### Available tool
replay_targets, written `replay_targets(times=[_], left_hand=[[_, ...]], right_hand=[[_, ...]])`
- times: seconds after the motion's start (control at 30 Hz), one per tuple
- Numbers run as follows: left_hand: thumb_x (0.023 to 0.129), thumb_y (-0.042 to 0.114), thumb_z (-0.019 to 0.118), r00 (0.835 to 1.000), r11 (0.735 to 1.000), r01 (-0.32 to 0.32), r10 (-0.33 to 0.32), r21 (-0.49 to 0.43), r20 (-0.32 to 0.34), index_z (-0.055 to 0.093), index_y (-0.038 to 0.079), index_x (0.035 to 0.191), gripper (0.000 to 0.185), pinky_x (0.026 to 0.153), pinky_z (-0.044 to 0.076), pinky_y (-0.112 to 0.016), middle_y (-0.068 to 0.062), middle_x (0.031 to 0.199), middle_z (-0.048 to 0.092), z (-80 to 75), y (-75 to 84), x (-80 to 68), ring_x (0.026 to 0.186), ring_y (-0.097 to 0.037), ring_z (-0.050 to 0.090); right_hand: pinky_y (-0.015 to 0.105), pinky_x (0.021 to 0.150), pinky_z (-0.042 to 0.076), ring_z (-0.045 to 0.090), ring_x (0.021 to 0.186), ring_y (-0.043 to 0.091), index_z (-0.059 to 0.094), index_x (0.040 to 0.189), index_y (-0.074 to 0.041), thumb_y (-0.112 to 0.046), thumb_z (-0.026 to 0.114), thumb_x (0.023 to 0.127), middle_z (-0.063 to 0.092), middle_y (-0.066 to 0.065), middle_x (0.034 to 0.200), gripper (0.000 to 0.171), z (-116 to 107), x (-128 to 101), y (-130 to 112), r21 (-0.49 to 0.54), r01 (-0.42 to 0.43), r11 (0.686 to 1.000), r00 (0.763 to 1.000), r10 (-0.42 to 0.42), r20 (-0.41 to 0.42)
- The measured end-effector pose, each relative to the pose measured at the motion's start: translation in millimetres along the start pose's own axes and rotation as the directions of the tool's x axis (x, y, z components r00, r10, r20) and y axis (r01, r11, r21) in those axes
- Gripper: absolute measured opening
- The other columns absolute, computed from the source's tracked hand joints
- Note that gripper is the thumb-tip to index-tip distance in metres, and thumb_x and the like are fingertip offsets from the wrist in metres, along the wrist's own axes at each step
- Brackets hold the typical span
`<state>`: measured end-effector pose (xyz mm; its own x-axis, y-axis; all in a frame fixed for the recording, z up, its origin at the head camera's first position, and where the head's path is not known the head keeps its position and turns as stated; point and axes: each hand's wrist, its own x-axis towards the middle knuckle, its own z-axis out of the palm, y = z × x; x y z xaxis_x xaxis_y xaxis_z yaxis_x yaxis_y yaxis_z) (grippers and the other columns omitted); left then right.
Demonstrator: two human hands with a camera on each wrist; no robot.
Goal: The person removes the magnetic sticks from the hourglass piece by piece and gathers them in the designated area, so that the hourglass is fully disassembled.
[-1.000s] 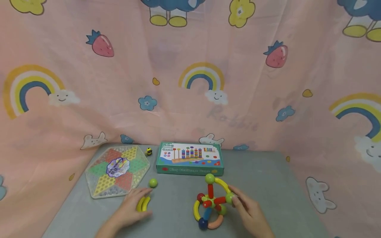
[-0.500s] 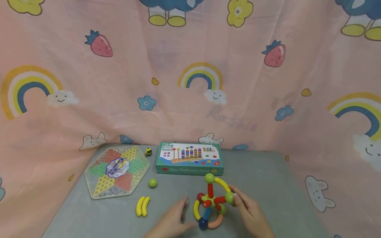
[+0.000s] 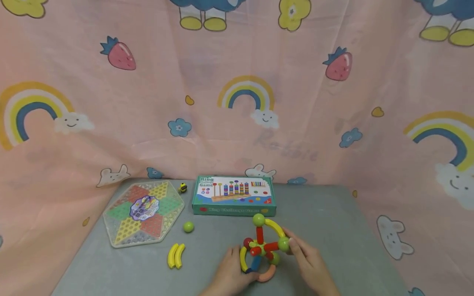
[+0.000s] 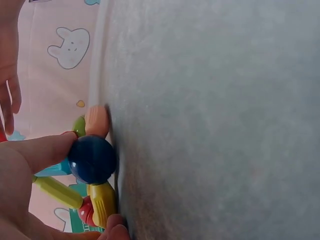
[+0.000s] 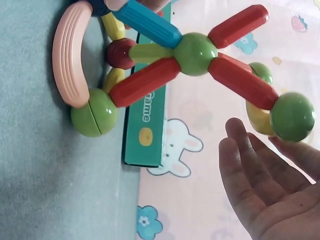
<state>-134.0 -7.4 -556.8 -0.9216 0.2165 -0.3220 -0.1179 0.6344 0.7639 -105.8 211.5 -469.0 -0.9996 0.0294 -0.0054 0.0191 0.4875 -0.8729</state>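
A toy frame of coloured rods and balls (image 3: 261, 246) stands on the grey table (image 3: 326, 222) near its front edge. My left hand (image 3: 237, 267) grips its lower left side. In the left wrist view a finger lies over the dark blue ball (image 4: 92, 160) and the thumb sits under the yellow rod (image 4: 102, 202). My right hand (image 3: 296, 250) is at the frame's right side, fingers straight, touching the green ball (image 3: 283, 244). The right wrist view shows that hand (image 5: 250, 145) spread open beside the green ball (image 5: 292, 116), with the red rods (image 5: 145, 80) meeting at a green hub.
Two yellow curved pieces (image 3: 175, 255) and a loose green ball (image 3: 188, 226) lie to the left. A hexagonal checkers board (image 3: 143, 212), a small yellow toy (image 3: 182, 188) and a ring game box (image 3: 234, 196) sit further back. A pink patterned cloth (image 3: 237, 102) hangs behind.
My left hand left the yellow curved pieces, moved right and took hold of the frame's lower left. The right hand stayed at the green ball.
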Motion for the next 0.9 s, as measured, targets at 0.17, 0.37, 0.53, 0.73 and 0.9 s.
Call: replay_targets(times=[0.17, 0.37, 0.53, 0.73, 0.9], left_hand=[[0.072, 0.033, 0.089, 0.999, 0.999, -0.044, 0.044, -0.006, -0.01, 0.044, -0.006, 0.143, 0.093, 0.085, 0.053, -0.05, -0.014, 0.117, 0.053, -3.6, 0.1, 2.6, 0.098, -0.025, 0.054], [0.069, 0.014, 0.086, 0.997, 0.997, -0.077, 0.077, -0.019, -0.012, 0.046, 0.002, 0.145, 0.087, 0.097, 0.049, -0.06, -0.017, 0.133, 0.056, -9.2, -1.3, 7.1, 0.115, -0.033, 0.055], [0.069, 0.007, 0.081, 0.992, 0.991, -0.127, 0.127, -0.046, -0.008, 0.052, 0.008, 0.139, 0.076, 0.097, 0.048, -0.06, -0.013, 0.13, 0.06, -14.6, -3.0, 11.8, 0.116, -0.031, 0.055], [0.069, 0.002, 0.075, 0.985, 0.981, -0.174, 0.175, -0.081, -0.001, 0.058, 0.014, 0.131, 0.065, 0.095, 0.049, -0.054, -0.005, 0.123, 0.063, -17.4, -7.1, 17.8, 0.11, -0.026, 0.055], [0.074, 0.0, 0.074, 0.968, 0.963, -0.246, 0.25, -0.109, 0.031, 0.059, 0.016, 0.131, 0.061, 0.101, 0.048, -0.055, -0.004, 0.126, 0.065, -16.9, -8.0, 24.1, 0.117, -0.027, 0.058]], right_hand=[[0.021, 0.082, 0.056, 0.066, 0.108, 0.016, 0.06, 0.141, -0.013, -0.039, 0.041, 0.109, 0.063, 0.005, 0.138, 0.045, -2, 1, 1, -0.01, 0.021, 1.0, 1.0, -0.021, 0.003], [0.022, 0.08, 0.056, 0.067, 0.101, 0.009, 0.057, 0.143, -0.015, -0.043, 0.04, 0.109, 0.061, 0.006, 0.141, 0.048, -3, 0, 2, -0.03, -0.011, 0.999, 1.0, 0.011, 0.012], [0.021, 0.079, 0.056, 0.068, 0.1, 0.007, 0.057, 0.144, -0.014, -0.038, 0.045, 0.108, 0.061, 0.008, 0.141, 0.044, -3, -1, 3, 0.0, 0.015, 1.0, 1.0, -0.015, -0.004], [0.021, 0.077, 0.057, 0.068, 0.101, 0.01, 0.055, 0.146, -0.015, -0.032, 0.052, 0.106, 0.062, 0.008, 0.14, 0.043, -2, -2, 4, 0.029, 0.057, 0.998, 0.998, -0.057, -0.02], [0.021, 0.077, 0.057, 0.067, 0.102, 0.009, 0.053, 0.147, -0.016, -0.034, 0.052, 0.106, 0.06, 0.009, 0.142, 0.045, -3, -2, 4, 0.027, 0.04, 0.999, 0.999, -0.039, -0.026]])
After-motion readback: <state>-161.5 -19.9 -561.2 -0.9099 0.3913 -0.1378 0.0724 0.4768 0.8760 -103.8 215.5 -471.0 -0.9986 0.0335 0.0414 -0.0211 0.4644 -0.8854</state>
